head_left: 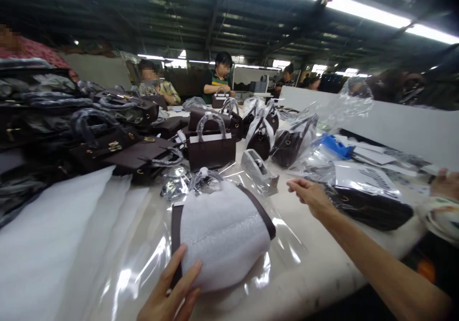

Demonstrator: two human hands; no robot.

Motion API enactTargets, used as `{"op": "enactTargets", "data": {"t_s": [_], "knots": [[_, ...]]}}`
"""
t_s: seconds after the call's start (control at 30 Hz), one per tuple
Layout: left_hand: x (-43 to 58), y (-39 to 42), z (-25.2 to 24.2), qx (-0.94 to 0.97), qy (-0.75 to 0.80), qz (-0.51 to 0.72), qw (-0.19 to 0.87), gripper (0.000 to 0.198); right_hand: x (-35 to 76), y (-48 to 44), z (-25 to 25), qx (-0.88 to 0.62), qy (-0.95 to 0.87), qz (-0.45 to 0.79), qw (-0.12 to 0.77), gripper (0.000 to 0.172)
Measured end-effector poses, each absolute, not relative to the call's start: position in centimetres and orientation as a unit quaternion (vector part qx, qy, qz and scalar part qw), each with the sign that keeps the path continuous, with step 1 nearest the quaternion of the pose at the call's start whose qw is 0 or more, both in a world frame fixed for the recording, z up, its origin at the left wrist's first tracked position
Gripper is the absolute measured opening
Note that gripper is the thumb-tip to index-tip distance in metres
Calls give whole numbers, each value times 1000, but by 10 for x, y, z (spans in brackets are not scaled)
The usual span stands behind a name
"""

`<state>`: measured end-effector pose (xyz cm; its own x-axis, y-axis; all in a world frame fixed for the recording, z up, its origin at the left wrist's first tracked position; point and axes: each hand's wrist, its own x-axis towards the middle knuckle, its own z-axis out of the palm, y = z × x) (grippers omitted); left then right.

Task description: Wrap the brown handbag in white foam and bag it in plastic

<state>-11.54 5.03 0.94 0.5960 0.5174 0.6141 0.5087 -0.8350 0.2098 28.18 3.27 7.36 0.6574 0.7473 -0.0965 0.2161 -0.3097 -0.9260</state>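
Observation:
A dark brown handbag (177, 230) lies in front of me on clear plastic, with a white foam sheet (224, 235) wrapped round its middle. My left hand (172, 287) rests on the near left corner of the bag and foam, fingers spread. To the right of the bag, my right hand (310, 196) is above the table, thumb and fingertips pinched together. Whatever it may hold is too small to make out. A tape dispenser (261, 172) stands just left of those fingertips, apart from them. The bag's plastic-wrapped handle (206, 180) points away from me.
Stacked white foam sheets (53, 235) lie at left, below piled handbags (107, 144). Behind my work stands an upright handbag (211, 149). At right are a plastic-covered bag (373, 206), a blue object (337, 146) and another person's hand (444, 185). Co-workers sit across the table.

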Motion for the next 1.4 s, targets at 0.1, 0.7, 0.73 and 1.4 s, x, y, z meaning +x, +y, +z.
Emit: {"op": "enactTargets", "data": {"t_s": [0.1, 0.7, 0.73, 1.4], "knots": [[-111, 40, 22, 878, 317, 354, 64, 39, 215, -7, 84, -682, -359, 359, 526, 34], [-113, 34, 10, 893, 268, 358, 52, 53, 43, -33, 27, -639, -334, 470, 509, 34], [-113, 34, 9, 894, 272, 355, 37, 53, 42, -32, 27, -639, -331, 469, 512, 34], [-110, 35, 22, 910, 266, 317, -3, 43, 38, -35, 22, -618, -181, 567, 513, 32]]}}
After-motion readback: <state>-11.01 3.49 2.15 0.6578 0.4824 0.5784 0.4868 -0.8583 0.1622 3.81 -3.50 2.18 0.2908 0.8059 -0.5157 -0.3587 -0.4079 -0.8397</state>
